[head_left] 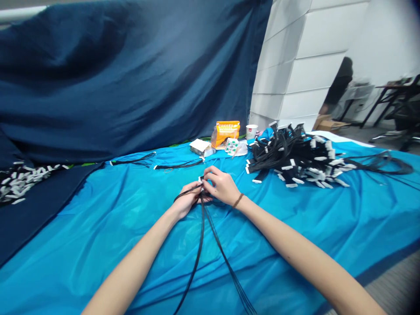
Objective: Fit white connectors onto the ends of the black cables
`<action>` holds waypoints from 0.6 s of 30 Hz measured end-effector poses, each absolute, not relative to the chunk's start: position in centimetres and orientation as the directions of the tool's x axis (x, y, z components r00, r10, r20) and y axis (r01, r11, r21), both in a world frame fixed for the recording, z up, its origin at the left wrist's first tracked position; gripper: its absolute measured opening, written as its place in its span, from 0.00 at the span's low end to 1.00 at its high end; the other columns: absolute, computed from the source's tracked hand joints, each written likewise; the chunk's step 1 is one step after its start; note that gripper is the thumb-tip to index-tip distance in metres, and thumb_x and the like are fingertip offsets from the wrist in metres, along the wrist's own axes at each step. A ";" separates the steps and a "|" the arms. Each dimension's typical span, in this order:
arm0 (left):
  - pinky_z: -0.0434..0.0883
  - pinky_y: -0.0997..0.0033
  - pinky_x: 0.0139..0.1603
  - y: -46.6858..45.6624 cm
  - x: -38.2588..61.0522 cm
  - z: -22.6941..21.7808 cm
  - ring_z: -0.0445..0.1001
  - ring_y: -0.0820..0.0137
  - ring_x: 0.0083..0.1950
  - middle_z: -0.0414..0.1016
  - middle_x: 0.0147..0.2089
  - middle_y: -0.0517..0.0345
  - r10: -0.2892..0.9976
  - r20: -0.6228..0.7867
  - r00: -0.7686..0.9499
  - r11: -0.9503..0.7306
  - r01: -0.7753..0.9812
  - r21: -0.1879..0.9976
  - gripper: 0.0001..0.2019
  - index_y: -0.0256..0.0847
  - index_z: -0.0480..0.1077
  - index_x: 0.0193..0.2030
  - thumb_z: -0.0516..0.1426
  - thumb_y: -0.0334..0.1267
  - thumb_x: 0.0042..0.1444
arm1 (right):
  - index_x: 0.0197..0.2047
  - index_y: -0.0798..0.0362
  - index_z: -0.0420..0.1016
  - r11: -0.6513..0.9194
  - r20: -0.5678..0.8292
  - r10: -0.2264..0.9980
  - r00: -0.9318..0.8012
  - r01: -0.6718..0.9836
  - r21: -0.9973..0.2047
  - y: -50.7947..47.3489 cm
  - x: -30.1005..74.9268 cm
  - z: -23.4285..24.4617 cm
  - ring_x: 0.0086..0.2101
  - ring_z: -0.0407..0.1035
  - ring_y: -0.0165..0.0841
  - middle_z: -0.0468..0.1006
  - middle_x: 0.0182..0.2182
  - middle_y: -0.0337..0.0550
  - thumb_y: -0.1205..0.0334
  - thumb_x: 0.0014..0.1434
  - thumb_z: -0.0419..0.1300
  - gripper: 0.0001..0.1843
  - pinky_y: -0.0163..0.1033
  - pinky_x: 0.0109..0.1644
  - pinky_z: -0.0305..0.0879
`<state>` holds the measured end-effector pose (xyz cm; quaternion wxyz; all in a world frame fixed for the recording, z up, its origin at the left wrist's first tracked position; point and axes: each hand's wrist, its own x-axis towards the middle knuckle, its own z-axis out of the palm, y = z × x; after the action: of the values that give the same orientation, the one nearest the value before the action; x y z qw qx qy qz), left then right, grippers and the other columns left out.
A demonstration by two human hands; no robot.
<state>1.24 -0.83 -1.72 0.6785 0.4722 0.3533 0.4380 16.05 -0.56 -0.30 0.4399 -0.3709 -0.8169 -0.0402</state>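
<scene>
Between my hands is a small white connector (201,179) with thin black wires (202,227) running from it. My left hand (187,202) is closed around the connector end, with some wires looped over its fingers. From the right, my right hand (221,186) pinches at the same white connector, fingertips against it. The wires hang down toward me in two spread strands over the blue cloth. Fingers partly hide the connector, so how the wires sit in it cannot be made out.
A big heap of black cables with white connectors (295,157) lies at the right. Several white connectors (26,181) are piled on dark cloth at the left. Two short cable bundles (179,165) lie ahead, near an orange bag (226,133), an opened small box (201,147) and a paper cup (251,131).
</scene>
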 end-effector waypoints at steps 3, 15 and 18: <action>0.73 0.61 0.37 -0.8 1.3 -1.7 0.75 0.66 0.32 0.75 0.33 0.51 0.928 -0.071 0.367 0.171 -0.249 0.953 0.11 0.35 0.69 0.37 0.59 0.37 0.46 | 0.29 0.54 0.68 0.718 0.747 0.573 -0.337 0.646 -0.260 -0.6 16.1 -0.3 0.30 0.65 0.26 0.70 0.37 0.43 0.64 0.58 0.51 0.08 0.31 0.33 0.60; 0.73 0.60 0.37 -0.8 1.3 -1.8 0.74 0.66 0.31 0.74 0.31 0.52 0.930 -0.068 0.361 0.170 -0.260 0.950 0.11 0.35 0.69 0.36 0.60 0.37 0.46 | 0.29 0.54 0.67 0.720 0.743 0.574 -0.346 0.645 -0.256 -0.5 16.1 -0.3 0.28 0.64 0.25 0.70 0.38 0.42 0.64 0.58 0.50 0.08 0.30 0.34 0.60; 0.73 0.59 0.37 -0.8 1.3 -1.8 0.75 0.66 0.31 0.74 0.31 0.52 0.929 -0.069 0.363 0.171 -0.257 0.951 0.11 0.36 0.69 0.36 0.59 0.37 0.46 | 0.29 0.54 0.67 0.719 0.742 0.575 -0.344 0.645 -0.258 -0.5 16.1 -0.3 0.29 0.65 0.26 0.70 0.37 0.43 0.65 0.58 0.51 0.08 0.30 0.34 0.60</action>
<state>1.28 -0.82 -1.84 0.6772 0.4720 0.3562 0.4378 16.07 -0.54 -0.30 0.4351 -0.3724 -0.8188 -0.0403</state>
